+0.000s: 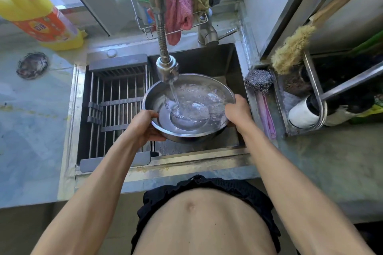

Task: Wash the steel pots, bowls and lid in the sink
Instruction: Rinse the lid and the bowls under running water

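Observation:
A wide steel bowl (207, 90) is held over the sink (217, 57), right under the faucet head (166, 69). Water runs from the faucet into the bowl and swirls on its bottom. My left hand (145, 125) grips the bowl's near-left rim, thumb on top. My right hand (238, 112) grips the right rim. The bowl tips slightly toward me. No other pot, bowl or lid shows in the sink.
A slatted drain rack (116, 109) covers the sink's left half. A yellow detergent bottle (41, 18) stands at the back left. Behind the faucet hangs a wire caddy with a pink cloth (178, 12). Right of the sink lie a steel scourer (259, 81), a brush (290, 51) and a metal rack (310, 80).

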Tool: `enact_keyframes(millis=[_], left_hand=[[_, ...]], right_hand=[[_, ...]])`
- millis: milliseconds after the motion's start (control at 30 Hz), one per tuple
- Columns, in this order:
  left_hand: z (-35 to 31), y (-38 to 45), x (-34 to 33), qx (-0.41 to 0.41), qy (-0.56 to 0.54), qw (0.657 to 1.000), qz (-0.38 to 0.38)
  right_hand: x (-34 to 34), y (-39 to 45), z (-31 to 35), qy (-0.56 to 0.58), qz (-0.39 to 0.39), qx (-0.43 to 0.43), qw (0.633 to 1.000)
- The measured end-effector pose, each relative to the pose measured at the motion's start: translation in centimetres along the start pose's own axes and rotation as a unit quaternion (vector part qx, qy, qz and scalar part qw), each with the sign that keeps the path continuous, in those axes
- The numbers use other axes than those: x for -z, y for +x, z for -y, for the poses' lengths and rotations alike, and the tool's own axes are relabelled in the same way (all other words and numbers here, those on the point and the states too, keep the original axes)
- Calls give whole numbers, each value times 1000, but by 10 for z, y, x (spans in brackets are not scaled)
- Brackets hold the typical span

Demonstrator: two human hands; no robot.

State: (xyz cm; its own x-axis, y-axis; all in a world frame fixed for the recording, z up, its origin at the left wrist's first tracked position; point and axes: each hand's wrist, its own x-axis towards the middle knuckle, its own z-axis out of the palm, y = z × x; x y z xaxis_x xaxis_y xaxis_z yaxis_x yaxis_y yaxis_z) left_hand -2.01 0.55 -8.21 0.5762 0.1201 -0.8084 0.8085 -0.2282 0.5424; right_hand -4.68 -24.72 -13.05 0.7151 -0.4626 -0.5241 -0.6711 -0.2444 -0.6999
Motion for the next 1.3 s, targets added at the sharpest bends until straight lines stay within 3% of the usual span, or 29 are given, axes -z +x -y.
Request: enact_keyframes(millis=[167, 367, 500, 667, 800, 900, 1000, 1167, 1300], left_hand=[[9, 19, -5, 2, -7, 1000, 7], [18, 47, -31, 74, -87, 991, 64], [7, 59, -38, 59, -127, 987, 78], [-9, 53, -20, -25, -125, 991, 37], [-19, 24, -2, -145, 27, 989, -15], [-32, 0, 5, -205, 62, 977, -5], [-44, -9, 4, -193, 127, 973, -12], [-47, -3, 6, -83, 141, 986, -28], [-52, -5, 2, -107, 102, 988, -37]], right_hand=[[17, -15, 33, -47, -50, 39, 997], [26, -44, 48, -110, -126, 221, 961], [18, -45, 29, -15, -146, 289, 946], [1, -36, -4, 95, -95, 151, 979], [-16, -33, -20, 167, -87, 49, 981], [-23, -28, -26, 151, -21, -32, 988], [-22, -26, -25, 127, 68, -125, 982], [-2, -34, -7, 134, 141, -174, 965], [11, -27, 3, 156, 96, -172, 968]])
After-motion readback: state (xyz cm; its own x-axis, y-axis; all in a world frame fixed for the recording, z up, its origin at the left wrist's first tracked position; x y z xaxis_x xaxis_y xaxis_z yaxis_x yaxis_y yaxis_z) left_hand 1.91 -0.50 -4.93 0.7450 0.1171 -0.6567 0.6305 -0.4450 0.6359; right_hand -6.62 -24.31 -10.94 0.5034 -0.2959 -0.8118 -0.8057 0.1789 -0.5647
